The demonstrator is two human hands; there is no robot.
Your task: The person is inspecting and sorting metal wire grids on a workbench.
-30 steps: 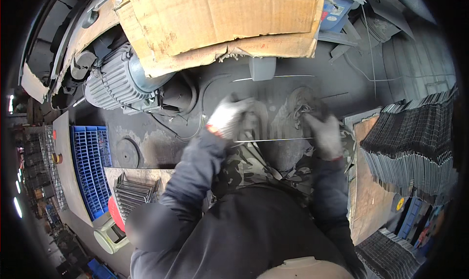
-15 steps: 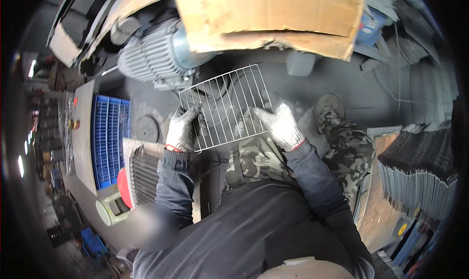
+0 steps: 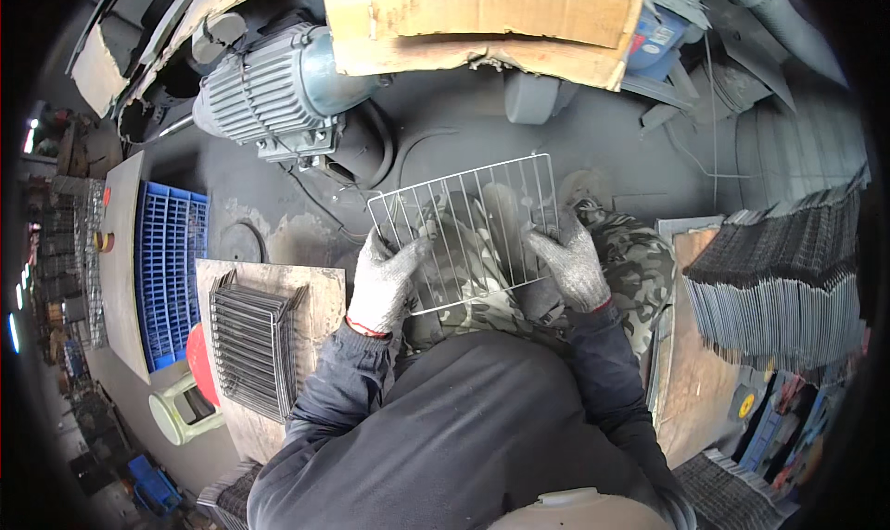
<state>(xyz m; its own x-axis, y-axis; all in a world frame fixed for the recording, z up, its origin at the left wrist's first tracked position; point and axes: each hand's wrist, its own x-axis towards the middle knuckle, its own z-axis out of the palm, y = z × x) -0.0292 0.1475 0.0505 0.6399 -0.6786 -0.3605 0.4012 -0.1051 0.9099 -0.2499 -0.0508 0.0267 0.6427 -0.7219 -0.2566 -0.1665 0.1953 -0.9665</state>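
A rectangular wire rack [image 3: 470,231] with thin parallel bars is held up in front of me, above my camouflage-trousered legs. My left hand [image 3: 385,278], in a white knit glove with a red cuff edge, is closed on its left side, thumb over the wires. Gripping the opposite side is my right hand [image 3: 577,266], gloved the same way, its thumb across the end bars. Parts of the fingers of both hands are hidden beneath the rack.
To my left, a wooden board [image 3: 320,289] bears a stack of dark wire racks [image 3: 252,344]. A taller rack stack [image 3: 779,307] stands at right. Ahead are an electric motor [image 3: 264,89] and a cardboard sheet [image 3: 501,11]. Farther left are a blue plastic grid [image 3: 171,275] and a green stool [image 3: 171,417].
The rack and both hands have shifted right and a little lower in view. The head view has turned too, showing more of the rack stack at left. Both hands keep their grip.
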